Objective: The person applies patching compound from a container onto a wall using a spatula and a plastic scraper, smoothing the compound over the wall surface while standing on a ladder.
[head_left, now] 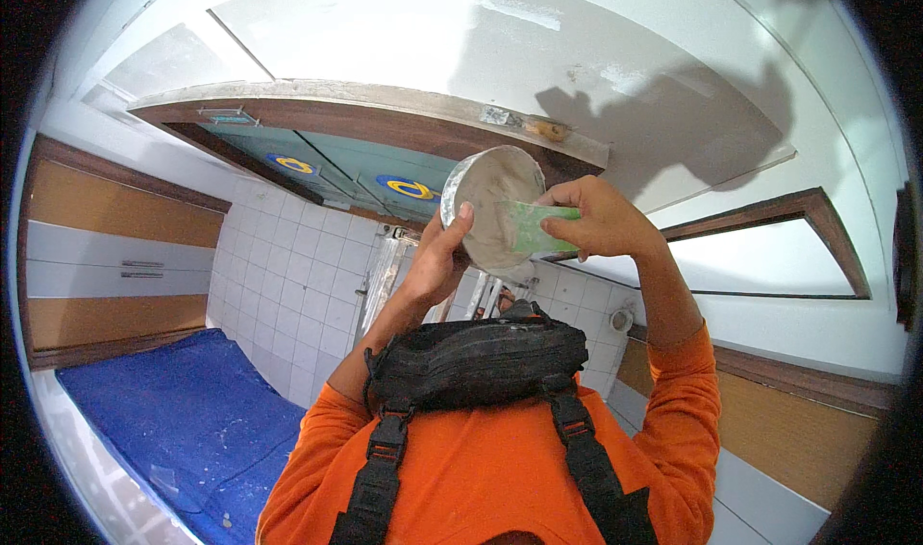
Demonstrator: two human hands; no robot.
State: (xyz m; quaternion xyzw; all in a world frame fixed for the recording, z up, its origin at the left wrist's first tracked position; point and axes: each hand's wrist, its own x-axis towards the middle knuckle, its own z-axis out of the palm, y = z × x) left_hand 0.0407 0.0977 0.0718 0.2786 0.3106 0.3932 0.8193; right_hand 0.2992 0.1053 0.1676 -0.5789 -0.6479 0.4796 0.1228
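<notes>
Left hand (435, 261), arm raised, cups a round metal bowl of white paste (490, 204) from below, thumb on its rim. Right hand (596, 220), at right, pinches a green flat scraper (534, 228) against the bowl's inside, near the white ceiling (404, 36).

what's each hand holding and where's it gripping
Left hand holds a round bowl of white paste by its rim, thumb on the edge. Right hand grips a green scraper at its outer end.
</notes>
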